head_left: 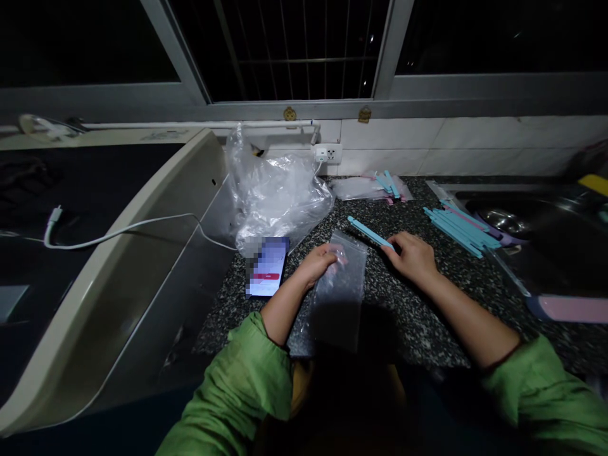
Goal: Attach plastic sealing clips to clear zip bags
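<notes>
Plastic, thin, clear and faintly creased, forms the flat bag (338, 297) that we pinch in our left hand (319, 263), the thumb on top and the fingertips showing through the film; whether they sit inside or behind it, we cannot tell. The bag is a long rectangle, its long axis running away from us and leaning slightly right at the far end. In our right hand (414, 258) we grip the blue strip (368, 232) by its near end, between thumb and fingers. It is slim, straight and matt, with a rounded tip and a darker, patterned lower edge. We see it above the speckled, stone-like countertop (418, 329), just beyond the bag's upper right corner; its long axis slants from our right hand, and its free tip points left and away from us. Near the dark sink (570, 218), a fanned pile of strips (460, 228) lies to our right, mostly blue with some pink. To our left, a smooth, flat phone (269, 272) lies just before a crumpled, glossy plastic sack (280, 196).
</notes>
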A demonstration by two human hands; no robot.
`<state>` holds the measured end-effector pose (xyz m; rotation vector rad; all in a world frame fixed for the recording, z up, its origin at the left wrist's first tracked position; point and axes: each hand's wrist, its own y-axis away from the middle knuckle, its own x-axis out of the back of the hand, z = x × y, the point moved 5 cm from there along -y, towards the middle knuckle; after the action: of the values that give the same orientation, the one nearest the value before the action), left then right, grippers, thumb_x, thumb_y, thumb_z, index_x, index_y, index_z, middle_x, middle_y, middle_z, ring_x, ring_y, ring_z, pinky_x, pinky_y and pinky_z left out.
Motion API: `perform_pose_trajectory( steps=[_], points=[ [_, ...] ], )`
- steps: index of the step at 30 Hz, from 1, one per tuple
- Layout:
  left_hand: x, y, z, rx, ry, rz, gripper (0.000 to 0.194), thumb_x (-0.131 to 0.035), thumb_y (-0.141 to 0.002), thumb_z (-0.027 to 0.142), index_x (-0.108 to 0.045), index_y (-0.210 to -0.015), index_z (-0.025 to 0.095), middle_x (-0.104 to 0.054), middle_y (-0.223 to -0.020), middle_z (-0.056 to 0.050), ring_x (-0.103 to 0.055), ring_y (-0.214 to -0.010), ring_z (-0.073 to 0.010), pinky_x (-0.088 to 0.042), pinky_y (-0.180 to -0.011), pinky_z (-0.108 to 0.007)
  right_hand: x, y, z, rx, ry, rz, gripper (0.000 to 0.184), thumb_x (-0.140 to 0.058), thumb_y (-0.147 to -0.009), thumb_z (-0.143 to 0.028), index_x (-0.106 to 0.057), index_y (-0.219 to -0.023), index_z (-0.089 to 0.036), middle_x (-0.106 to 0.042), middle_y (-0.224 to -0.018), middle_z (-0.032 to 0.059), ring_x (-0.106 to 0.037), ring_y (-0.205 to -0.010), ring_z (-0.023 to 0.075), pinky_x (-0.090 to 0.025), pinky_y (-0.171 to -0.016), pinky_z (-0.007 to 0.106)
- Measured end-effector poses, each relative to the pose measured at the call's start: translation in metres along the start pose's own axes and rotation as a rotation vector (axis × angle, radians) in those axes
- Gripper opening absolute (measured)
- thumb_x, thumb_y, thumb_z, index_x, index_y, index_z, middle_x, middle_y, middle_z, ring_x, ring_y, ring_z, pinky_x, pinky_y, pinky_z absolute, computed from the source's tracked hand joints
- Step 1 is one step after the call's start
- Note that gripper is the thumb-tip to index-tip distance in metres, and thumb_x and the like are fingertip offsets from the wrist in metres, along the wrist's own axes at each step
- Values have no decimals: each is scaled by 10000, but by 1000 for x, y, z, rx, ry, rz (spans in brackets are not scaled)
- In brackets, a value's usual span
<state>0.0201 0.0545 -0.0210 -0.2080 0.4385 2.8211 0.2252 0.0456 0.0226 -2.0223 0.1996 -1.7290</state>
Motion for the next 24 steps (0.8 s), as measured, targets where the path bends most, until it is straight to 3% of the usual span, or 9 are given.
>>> perform_pose_trajectory(
  steps=[9, 12, 18, 24],
  points=[
    [-1, 1, -3, 45, 48, -27, 431, -532, -562, 122, -632, -981, 118, -693, -692, -32, -486, -456, -89, -339, -461, -199, 3, 5, -19, 139, -166, 37, 303, -451, -858, -420, -638, -822, -184, -650, -772, 73, -578, -744, 184, -404, -672, 276],
    [-3, 1, -2, 32, 66, -45, 385, -540, -537, 123, -651, -905, 123, -678, -654, -20, -494, -465, -91, -348, -474, -201, 3, 7, -23, 193, -204, 55, 290, -456, -865, -409, -632, -815, -185, -655, -777, 70, -584, -746, 177, -418, -679, 272],
    [-2, 0, 1, -7, 39, -53, 108, -540, -500, 142, -605, -587, 134, -578, -486, 28, -450, -414, -75, -321, -457, -191, 1, 13, -32, 353, -254, 168, 220, -513, -853, -366, -616, -809, -177, -652, -759, 61, -589, -720, 166, -445, -655, 268],
    [-4, 3, 2, 14, 57, -54, 101, -506, -505, 148, -570, -583, 142, -557, -486, 31, -468, -429, -98, -349, -482, -213, -1, 16, -37, 405, -251, 217, 182, -541, -844, -342, -602, -814, -173, -648, -744, 55, -589, -693, 158, -456, -630, 262]
  ],
)
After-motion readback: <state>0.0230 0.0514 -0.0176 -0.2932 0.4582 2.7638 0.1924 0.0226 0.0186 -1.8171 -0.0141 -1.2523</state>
